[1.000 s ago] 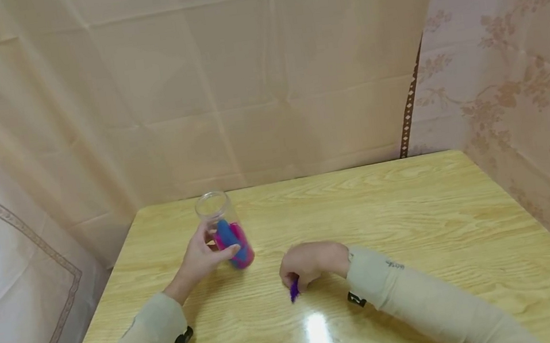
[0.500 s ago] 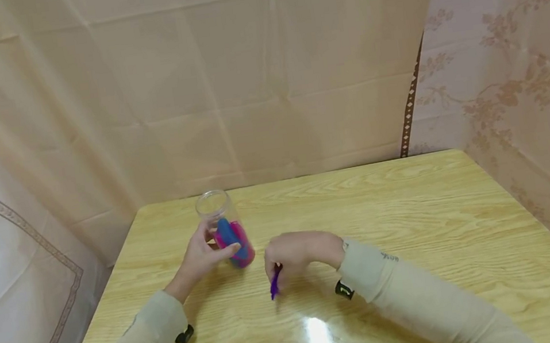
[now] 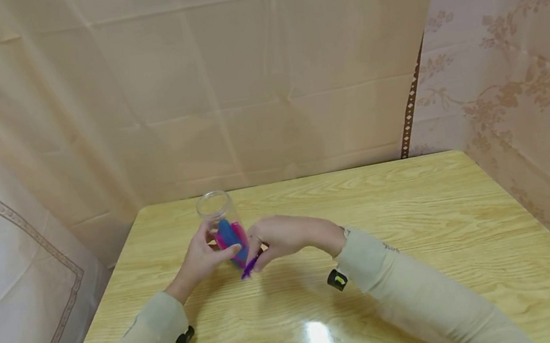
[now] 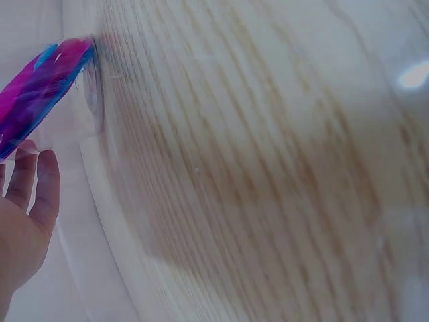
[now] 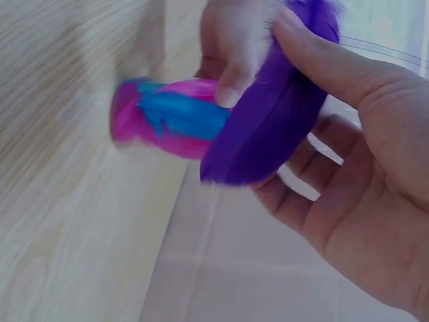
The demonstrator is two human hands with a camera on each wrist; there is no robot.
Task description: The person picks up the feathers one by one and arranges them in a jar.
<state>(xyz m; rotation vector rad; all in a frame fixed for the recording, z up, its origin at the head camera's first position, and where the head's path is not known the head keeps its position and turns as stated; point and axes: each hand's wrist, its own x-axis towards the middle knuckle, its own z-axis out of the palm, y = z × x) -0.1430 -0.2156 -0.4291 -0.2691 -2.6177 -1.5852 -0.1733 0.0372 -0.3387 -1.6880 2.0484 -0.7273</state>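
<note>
the wooden table (image 3: 417,222) is seen unchanged across the last second, one table, with draped cloth (image 3: 263,80) hung behind it and to both sides. on it, toward the near left, one clear jar (image 3: 218,216) is kept upright on the tabletop, gripped by the left hand (image 3: 202,257) with thumb and fingers curled round its lower wall; neither jar nor that hand has been shifted. what has changed is the right hand (image 3: 284,238): it has been lifted off the table surface and carried leftward, so that it is now just beside the jar. one purple feather (image 3: 250,266) is pinched in it between thumb and forefinger, the other fingers loosely curled, as shown up close in the right wrist view (image 5: 268,127). the feather, lately down near the tabletop, has thus been brought close against the jar's side, below its open mouth. inside the jar, pink and blue feathers (image 3: 231,238) are already held; at least one of each colour is seen, though an exact count cannot be told.
</note>
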